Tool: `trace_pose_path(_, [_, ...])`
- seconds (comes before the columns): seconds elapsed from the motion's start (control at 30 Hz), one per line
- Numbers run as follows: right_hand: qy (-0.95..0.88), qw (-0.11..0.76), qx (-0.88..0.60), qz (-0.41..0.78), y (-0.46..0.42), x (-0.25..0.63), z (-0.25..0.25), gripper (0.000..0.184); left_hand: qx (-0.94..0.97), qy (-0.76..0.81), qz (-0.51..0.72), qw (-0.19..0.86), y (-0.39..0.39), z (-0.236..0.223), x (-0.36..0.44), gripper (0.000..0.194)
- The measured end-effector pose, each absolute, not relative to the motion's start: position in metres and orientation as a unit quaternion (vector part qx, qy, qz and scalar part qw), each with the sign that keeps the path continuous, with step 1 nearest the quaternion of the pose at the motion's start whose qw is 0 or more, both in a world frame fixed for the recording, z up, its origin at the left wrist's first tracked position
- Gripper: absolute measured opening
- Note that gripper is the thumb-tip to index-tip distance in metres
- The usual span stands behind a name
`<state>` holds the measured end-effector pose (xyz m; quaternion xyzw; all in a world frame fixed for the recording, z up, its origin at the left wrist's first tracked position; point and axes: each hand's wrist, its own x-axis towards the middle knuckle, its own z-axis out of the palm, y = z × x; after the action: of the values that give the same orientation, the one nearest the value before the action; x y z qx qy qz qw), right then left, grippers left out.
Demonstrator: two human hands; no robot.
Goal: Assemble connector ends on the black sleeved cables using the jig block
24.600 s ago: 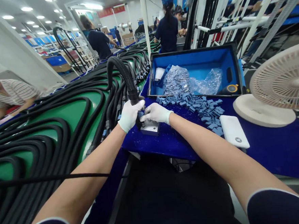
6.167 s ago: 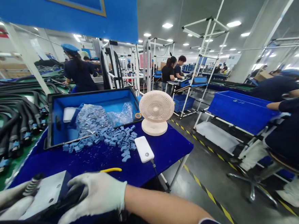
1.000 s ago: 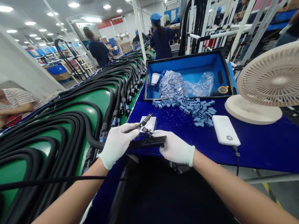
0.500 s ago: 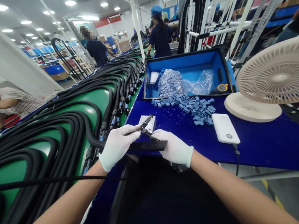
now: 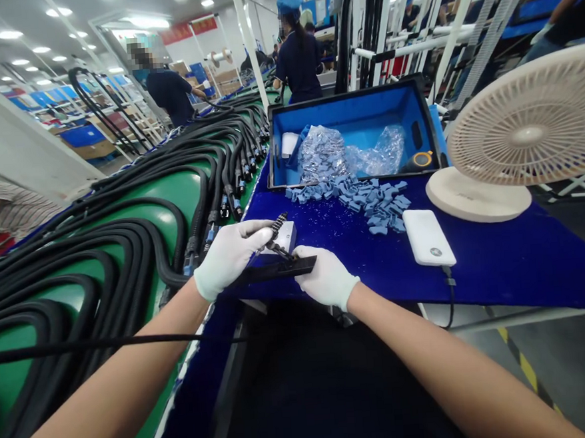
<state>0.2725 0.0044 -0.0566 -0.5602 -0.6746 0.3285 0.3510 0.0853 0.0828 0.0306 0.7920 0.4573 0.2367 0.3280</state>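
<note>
Between the thumb and fingers of my white-gloved left hand (image 5: 232, 253) is a small black ribbed connector (image 5: 279, 224), tilted up to the right. A thin black cable end (image 5: 277, 249) runs from near it to my right hand (image 5: 324, 277), also gloved, whose fingers are closed around that end. Just below the fingertips lies a flat black strip (image 5: 296, 267), its right end against my right hand. Behind the connector, a grey metal block (image 5: 288, 234) sits on the blue tabletop (image 5: 344, 235). Fingers partly hide what each hand grips.
Loose blue clips (image 5: 376, 203) lie before a blue crate (image 5: 355, 114) holding bagged clips. A white power bank (image 5: 428, 237) and a beige fan (image 5: 478, 196) stand right. Thick black cables (image 5: 139, 250) cover the green table at left. Co-workers (image 5: 298, 58) stand beyond.
The whole view has shifted, so most things appear a little further left and higher. Both hands keep their grip, and the connector stays close to the metal block.
</note>
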Motion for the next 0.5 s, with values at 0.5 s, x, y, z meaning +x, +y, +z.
trace_pose_path(0.5, [-0.669, 0.397, -0.567, 0.271, -0.006, 0.317, -0.040, 0.060, 0.780, 0.471, 0.266, 0.314, 0.079, 0.044, 0.090, 0.046])
